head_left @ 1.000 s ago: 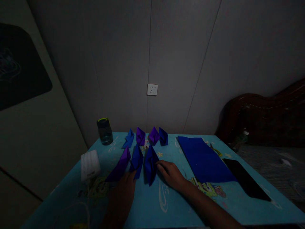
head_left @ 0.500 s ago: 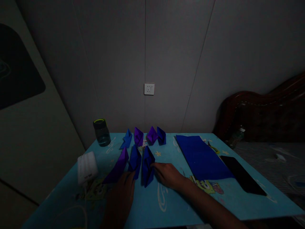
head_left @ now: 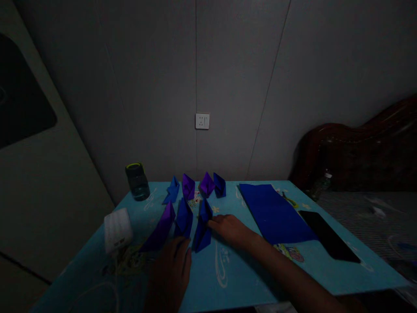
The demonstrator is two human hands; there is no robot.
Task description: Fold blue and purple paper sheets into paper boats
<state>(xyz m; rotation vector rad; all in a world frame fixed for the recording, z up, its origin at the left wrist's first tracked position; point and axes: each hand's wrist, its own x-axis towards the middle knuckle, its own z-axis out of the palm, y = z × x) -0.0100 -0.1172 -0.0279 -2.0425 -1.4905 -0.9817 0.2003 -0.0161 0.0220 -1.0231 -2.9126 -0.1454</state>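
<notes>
In the front row on the table, a dark blue origami paper boat (head_left: pixel 203 234) stands at a slant with its tip toward the wall. My right hand (head_left: pixel 228 228) reaches in from the right, its fingers closed on that boat's right edge. Left of it stand another blue paper boat (head_left: pixel 184 219) and a long purple paper boat (head_left: pixel 160 230). My left hand (head_left: pixel 172 269) rests just in front of these two, fingers loosely apart and holding nothing. Behind them is a back row with a lighter blue boat (head_left: pixel 172 190), two purple boats (head_left: pixel 188 187) and a dark blue boat (head_left: pixel 219 186).
Blue paper sheets (head_left: pixel 275 213) lie on the right, beside a black flat phone-like slab (head_left: pixel 329 237) and scissors (head_left: pixel 289 200). A white charger block (head_left: pixel 117 230) with a cable sits at left. A dark drink bottle (head_left: pixel 138 182) stands near the table's (head_left: pixel 247 282) back left corner.
My right hand has turned the right-hand blue boat, so its top now leans further right. My left hand has shifted slightly right, its fingers spreading. The view has moved a little.
</notes>
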